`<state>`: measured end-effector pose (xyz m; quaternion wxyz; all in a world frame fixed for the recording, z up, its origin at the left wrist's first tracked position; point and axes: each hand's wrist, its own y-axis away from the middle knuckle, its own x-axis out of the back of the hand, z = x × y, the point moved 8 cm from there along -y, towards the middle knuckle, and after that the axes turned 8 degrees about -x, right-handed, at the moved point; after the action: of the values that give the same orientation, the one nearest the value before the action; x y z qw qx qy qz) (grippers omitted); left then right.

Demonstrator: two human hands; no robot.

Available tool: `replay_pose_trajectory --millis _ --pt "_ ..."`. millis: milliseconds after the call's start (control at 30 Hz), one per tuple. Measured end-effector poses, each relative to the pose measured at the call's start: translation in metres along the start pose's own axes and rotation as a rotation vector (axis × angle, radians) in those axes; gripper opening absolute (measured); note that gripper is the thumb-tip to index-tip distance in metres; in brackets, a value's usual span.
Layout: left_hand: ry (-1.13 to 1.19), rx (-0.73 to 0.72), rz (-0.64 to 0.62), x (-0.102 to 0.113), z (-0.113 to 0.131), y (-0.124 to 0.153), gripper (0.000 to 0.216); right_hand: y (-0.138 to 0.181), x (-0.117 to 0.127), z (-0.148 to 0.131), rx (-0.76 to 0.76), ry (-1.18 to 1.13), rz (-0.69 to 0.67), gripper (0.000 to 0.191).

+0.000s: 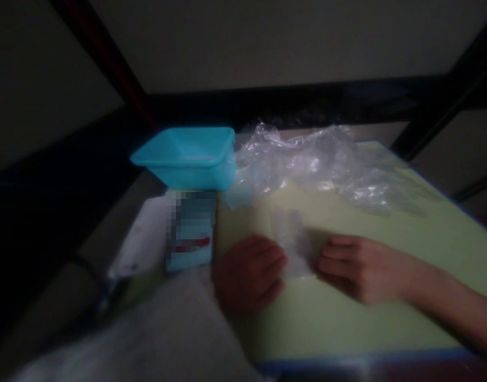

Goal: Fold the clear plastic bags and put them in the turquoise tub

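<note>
A small clear plastic bag (293, 246) lies on the pale green tabletop (339, 329) between my two hands. My left hand (249, 276) is closed at its left edge, fingers curled and somewhat blurred. From the right, my right hand (349, 268) meets the opposite edge with its fingers pressed together; the fingertips are in shadow. Whatever the bag contains, if anything, is too blurred to make out.
Crumpled clear plastic (307, 159) spreads across the back of the table. At the back left stands a turquoise basin (183, 172). Nearer on the left are a partly pixelated flat blue item (191, 231) and a white sheet-like item (143, 239).
</note>
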<state>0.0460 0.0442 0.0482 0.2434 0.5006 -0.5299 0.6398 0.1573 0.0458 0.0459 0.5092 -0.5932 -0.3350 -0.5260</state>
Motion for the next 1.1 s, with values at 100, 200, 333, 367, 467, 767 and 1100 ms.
replay_pose_trajectory --millis 100,200,333,367,467,767,1100 --pt "-0.014 0.019 -0.002 -0.001 -0.001 0.000 0.031 0.001 -0.001 -0.001 -0.016 0.032 -0.038 0.021" --pt "-0.013 0.020 0.006 -0.001 -0.001 0.000 0.030 0.001 -0.002 -0.002 -0.051 0.061 -0.062 0.021" --pt "-0.014 0.027 -0.001 -0.002 0.000 0.001 0.029 0.001 -0.002 -0.006 -0.051 0.088 -0.063 0.021" --pt "-0.013 0.028 -0.003 -0.002 0.000 0.001 0.029 0.001 -0.002 -0.007 -0.044 0.091 -0.056 0.021" --pt "-0.001 0.038 0.006 -0.002 -0.001 0.002 0.030 -0.001 0.000 -0.007 -0.027 0.088 -0.014 0.023" --pt "0.022 0.052 0.029 -0.003 -0.005 0.003 0.041 -0.006 0.006 0.002 -0.051 0.026 0.086 0.024" --pt "-0.044 0.037 -0.003 -0.005 -0.005 -0.002 0.030 -0.005 -0.001 0.010 -0.059 -0.055 0.079 0.020"
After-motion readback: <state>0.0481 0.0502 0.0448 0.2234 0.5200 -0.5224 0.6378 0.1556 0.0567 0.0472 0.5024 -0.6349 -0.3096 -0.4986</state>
